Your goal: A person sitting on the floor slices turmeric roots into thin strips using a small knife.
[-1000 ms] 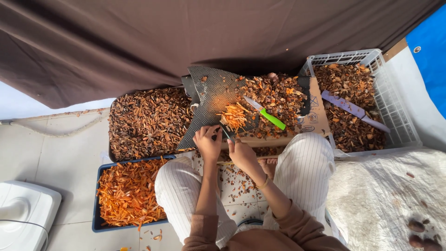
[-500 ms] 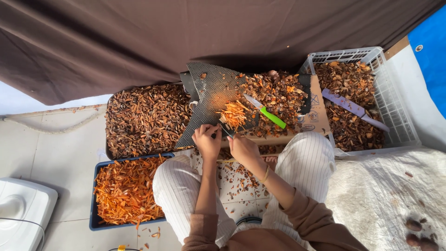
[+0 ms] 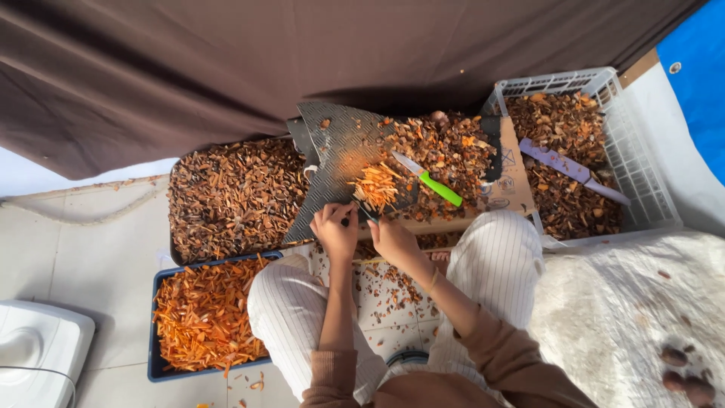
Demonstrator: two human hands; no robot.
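Seated person, both hands at the near edge of a dark ribbed cutting board [image 3: 332, 151] that lies tilted across the trays.

Left hand [image 3: 334, 230]: fingers curled shut around something small and dark, probably a knife handle; too small to be sure. Right hand [image 3: 391, 240]: fingers bent together, pinching at the work just beside the left hand; what they pinch I cannot tell.

The work sits at the board's lower edge, touching the pile of orange strips [image 3: 375, 185].

Step in hand, as judged: slicing a small piece into strips. To do it well, keep the right fingertips tucked behind the blade, cut away from the palm, let strips fall onto the board and not into the lap.

Spare knife with green handle [image 3: 429, 181] lies on the board, free of both hands. Long axis runs diagonally; blade tip points up-left toward the board's middle, handle down-right.

Around: tray of brown husks [image 3: 226, 196] left, blue tray of orange strips [image 3: 200, 321] nearer, white crate [image 3: 634, 166] right with a purple knife [image 3: 574, 170].
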